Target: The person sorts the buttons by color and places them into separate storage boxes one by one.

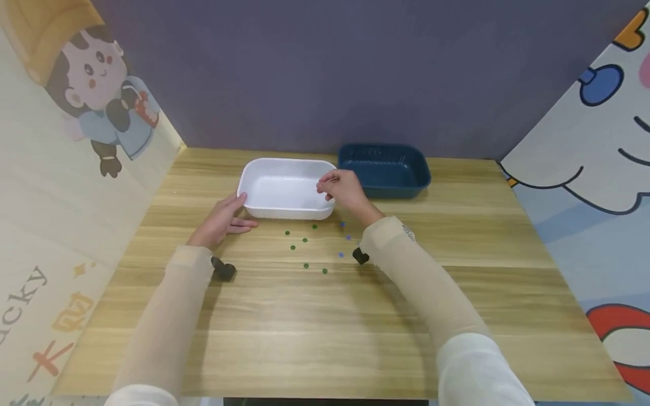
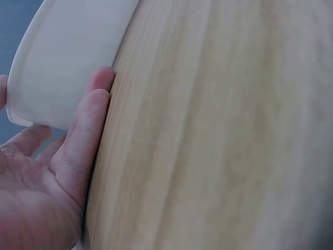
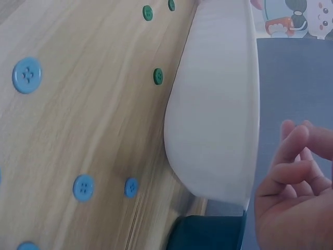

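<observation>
My left hand is at the near left corner of a white plastic basin, thumb on the rim and fingers along the outer wall. In the left wrist view, the fingers lie against the basin's side, low by the tabletop. My right hand is over the basin's right end, thumb and fingertips together; I cannot tell whether something small is between them. Several green buttons and blue buttons lie scattered on the table in front of the basin, the blue ones nearer the right forearm.
A dark blue basin stands just right of the white one, near the back edge of the wooden table. Behind rises a grey-purple wall. Cartoon-printed panels flank the table. Dark camera mounts show at both wrists.
</observation>
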Tool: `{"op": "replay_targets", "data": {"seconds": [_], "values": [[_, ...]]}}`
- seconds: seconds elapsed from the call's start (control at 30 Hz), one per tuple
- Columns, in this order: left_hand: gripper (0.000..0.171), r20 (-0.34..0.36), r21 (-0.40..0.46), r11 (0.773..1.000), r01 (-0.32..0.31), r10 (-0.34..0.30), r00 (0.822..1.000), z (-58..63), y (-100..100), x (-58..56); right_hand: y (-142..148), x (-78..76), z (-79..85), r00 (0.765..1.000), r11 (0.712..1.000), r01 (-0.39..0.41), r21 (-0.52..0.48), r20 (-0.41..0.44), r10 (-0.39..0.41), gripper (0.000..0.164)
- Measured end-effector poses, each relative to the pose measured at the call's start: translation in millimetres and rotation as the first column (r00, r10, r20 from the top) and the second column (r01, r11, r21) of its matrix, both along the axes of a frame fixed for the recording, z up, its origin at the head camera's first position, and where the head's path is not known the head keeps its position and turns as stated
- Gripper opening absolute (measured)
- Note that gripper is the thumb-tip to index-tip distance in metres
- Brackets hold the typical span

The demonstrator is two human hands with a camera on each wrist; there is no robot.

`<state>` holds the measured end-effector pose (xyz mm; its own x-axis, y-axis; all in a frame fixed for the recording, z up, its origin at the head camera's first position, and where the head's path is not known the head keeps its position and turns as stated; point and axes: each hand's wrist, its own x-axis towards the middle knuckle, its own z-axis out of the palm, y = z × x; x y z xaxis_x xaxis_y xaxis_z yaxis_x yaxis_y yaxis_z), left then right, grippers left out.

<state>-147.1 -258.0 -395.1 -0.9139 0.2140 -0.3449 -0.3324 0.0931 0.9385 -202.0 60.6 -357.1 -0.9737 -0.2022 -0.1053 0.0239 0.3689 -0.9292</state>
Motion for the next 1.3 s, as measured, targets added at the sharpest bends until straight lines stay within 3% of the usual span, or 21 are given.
{"op": "replay_targets", "data": {"seconds": [0.4, 0.77, 1.0, 1.17, 1.3], "values": [[0.067, -0.004, -0.006, 1.000, 0.002, -0.002, 1.000, 1.7, 1.1, -0.5, 11.7, 2.4, -2.7, 1.000, 0.996, 0.018, -0.092, -0.024, -0.020, 0.012], [0.070, -0.009, 0.003, 1.000, -0.016, 0.016, 1.000, -19.4, -5.7, -11.6, 44.2, 10.6, -8.0, 0.997, 0.998, 0.031, 0.057, -0.069, -0.027, 0.022], [0.072, -0.026, 0.007, 1.000, -0.011, 0.011, 1.000, -21.7, -8.5, -15.7, 64.1, 14.5, -16.7, 0.999, 0.992, -0.008, 0.129, -0.043, 0.014, 0.023], [0.072, -0.025, 0.006, 1.000, -0.012, 0.012, 1.000, -21.7, -7.6, -15.2, 69.4, 18.4, -27.8, 0.992, 0.957, -0.100, 0.271, -0.043, 0.116, 0.020], [0.072, -0.019, 0.012, 1.000, -0.012, 0.012, 1.000, -21.7, -6.7, -13.5, 67.8, 22.4, -36.1, 0.974, 0.905, -0.162, 0.393, -0.083, 0.211, 0.013]]}}
